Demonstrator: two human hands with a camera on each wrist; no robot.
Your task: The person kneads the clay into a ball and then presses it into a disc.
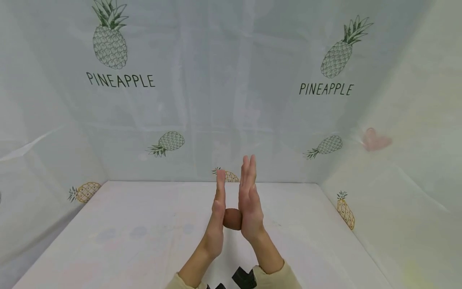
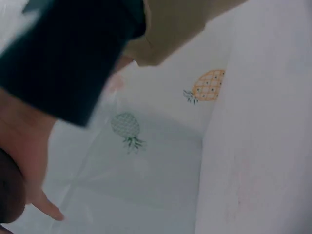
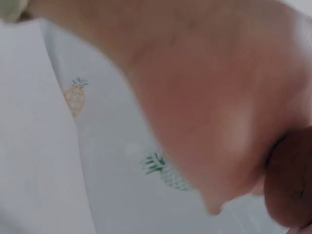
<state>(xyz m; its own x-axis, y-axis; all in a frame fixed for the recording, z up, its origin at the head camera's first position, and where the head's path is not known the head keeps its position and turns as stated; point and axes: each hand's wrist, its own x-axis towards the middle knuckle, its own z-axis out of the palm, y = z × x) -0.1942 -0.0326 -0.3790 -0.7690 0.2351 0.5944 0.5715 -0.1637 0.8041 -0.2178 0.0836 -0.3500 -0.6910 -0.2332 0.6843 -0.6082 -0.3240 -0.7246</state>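
Observation:
A brown ball-shaped lump (image 1: 232,219) sits squeezed between my two palms, held above the white table (image 1: 137,241). My left hand (image 1: 217,212) stands upright with straight fingers, its palm pressing the lump from the left. My right hand (image 1: 250,200) mirrors it, fingers straight and pointing up, palm pressing from the right. The lump shows as a dark brown edge (image 2: 9,192) in the left wrist view and a brown mass (image 3: 291,180) in the right wrist view, beside my blurred palm (image 3: 204,107).
White sheets printed with pineapples (image 1: 109,38) and the word PINEAPPLE wall in the table at the back and both sides. A faint pink heart mark (image 1: 375,140) shows on the right sheet. Beige sleeves (image 1: 278,277) and a black wrist mount (image 1: 244,277) sit at the bottom.

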